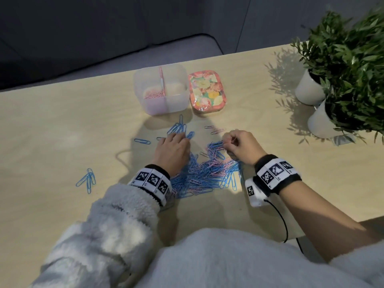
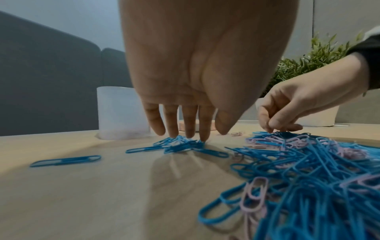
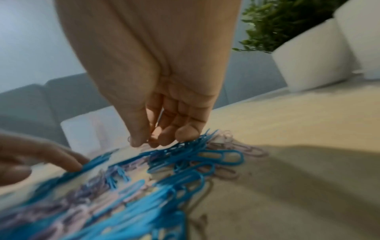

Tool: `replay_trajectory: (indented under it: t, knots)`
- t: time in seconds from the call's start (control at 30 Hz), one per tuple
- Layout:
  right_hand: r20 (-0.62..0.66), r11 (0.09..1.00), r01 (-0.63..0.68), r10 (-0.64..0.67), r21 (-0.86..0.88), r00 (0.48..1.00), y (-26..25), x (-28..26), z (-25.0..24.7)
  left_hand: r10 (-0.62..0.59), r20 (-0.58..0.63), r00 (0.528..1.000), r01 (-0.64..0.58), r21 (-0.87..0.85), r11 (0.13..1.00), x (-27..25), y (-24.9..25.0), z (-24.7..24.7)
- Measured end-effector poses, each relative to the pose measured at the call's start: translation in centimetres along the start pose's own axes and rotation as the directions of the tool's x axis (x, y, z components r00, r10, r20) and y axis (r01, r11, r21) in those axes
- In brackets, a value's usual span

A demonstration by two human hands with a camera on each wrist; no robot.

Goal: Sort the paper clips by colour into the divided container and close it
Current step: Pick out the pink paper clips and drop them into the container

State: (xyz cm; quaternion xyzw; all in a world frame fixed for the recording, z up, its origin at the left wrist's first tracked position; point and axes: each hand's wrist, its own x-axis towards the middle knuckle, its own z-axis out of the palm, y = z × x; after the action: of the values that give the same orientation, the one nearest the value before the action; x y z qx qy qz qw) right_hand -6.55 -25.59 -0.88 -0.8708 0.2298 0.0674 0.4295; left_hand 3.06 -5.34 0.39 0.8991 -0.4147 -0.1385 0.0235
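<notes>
Left fingers (image 2: 203,126): straight, tips pressing a small cluster of blue clips (image 2: 180,143); nothing grasped
Right fingers (image 3: 164,136): curled, pinching at the top of the mixed pile (image 1: 207,171); which clip is held cannot be told
Left hand (image 1: 172,150): beside right hand (image 1: 239,146), apart
Container (image 1: 161,90): open, beyond the pile; pink clips (image 1: 153,94) in left compartment
Lid (image 1: 206,92): just right of container, on table (image 1: 62,132)

A light wooden table (image 1: 62,125) carries a mixed paper-clip heap (image 1: 207,171) (blue and pink), a divided container (image 1: 161,90), a floral lid (image 1: 206,91) and two potted plants (image 1: 340,65) at upper right.
</notes>
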Motion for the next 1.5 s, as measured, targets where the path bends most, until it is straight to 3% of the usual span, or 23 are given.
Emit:
replay_trajectory:
  t: [0.1,0.2,0.37,0.47,0.63,0.7,0.77,0.9,1.0,1.13,1.2,1.3,1.4,1.5]
  knots:
    - [-0.144,0.993,-0.022,0.039,0.118,0.989,0.3,-0.4,-0.8,0.040,-0.051,0.998,-0.044,-0.063,0.997,1.2,1.1,0.1]
    - [-0.203,0.985,-0.053,0.087,0.164,0.975,0.3,0.0,-1.3,0.061,-0.031,0.998,-0.064,-0.140,0.988,3.3,3.0,-0.1]
    - [-0.120,0.991,-0.091,0.102,0.096,0.987,-0.1,0.1,-1.0,0.061,0.047,0.997,-0.052,-0.169,0.984,6.3,5.3,-0.1]
    - [-0.030,0.993,-0.101,0.099,-0.058,0.995,0.1,-0.4,-0.1,-0.004,0.072,0.997,0.027,-0.330,0.944,6.6,5.3,0.4]
    - [-0.094,0.977,-0.155,0.143,-0.145,0.985,0.1,-0.7,1.0,-0.204,-0.039,0.978,0.154,-0.523,0.839,5.4,2.9,0.1]
    - [-0.088,0.977,-0.165,0.153,-0.137,0.984,0.4,-0.6,1.1,-0.234,-0.064,0.970,0.173,-0.492,0.853,4.8,1.6,0.0]
    - [-0.087,0.977,-0.178,0.169,-0.116,0.982,0.7,-0.7,0.9,-0.231,-0.097,0.968,0.184,-0.353,0.917,4.4,0.5,0.1]
    - [-0.174,0.977,-0.196,0.180,-0.081,0.968,1.1,-1.1,0.6,-0.094,-0.193,0.977,0.066,-0.147,0.987,3.5,0.5,0.6]
    - [-0.168,0.966,-0.212,0.187,-0.149,0.968,0.8,-1.3,0.7,-0.027,-0.104,0.994,0.012,-0.137,0.990,3.2,2.2,1.2]
    - [-0.119,0.932,-0.228,0.202,-0.281,0.972,0.2,-1.4,0.8,-0.069,-0.066,0.995,0.053,-0.219,0.974,3.7,3.7,2.0]
    - [-0.098,0.955,-0.225,0.210,-0.192,0.973,0.3,-1.4,0.7,-0.088,-0.080,0.993,0.067,-0.235,0.970,4.4,4.2,1.9]
    - [-0.138,0.978,-0.187,0.198,0.091,0.970,0.6,-1.0,0.3,-0.087,-0.040,0.995,0.077,-0.219,0.973,5.4,4.6,1.2]
    - [-0.046,0.906,-0.164,0.197,0.390,0.979,0.6,-0.5,-0.4,-0.088,0.023,0.996,0.091,-0.212,0.973,5.8,4.8,0.9]
    - [0.029,0.893,-0.189,0.194,0.409,0.981,0.2,0.4,-0.9,-0.135,0.011,0.991,0.130,-0.350,0.928,5.5,4.3,0.7]
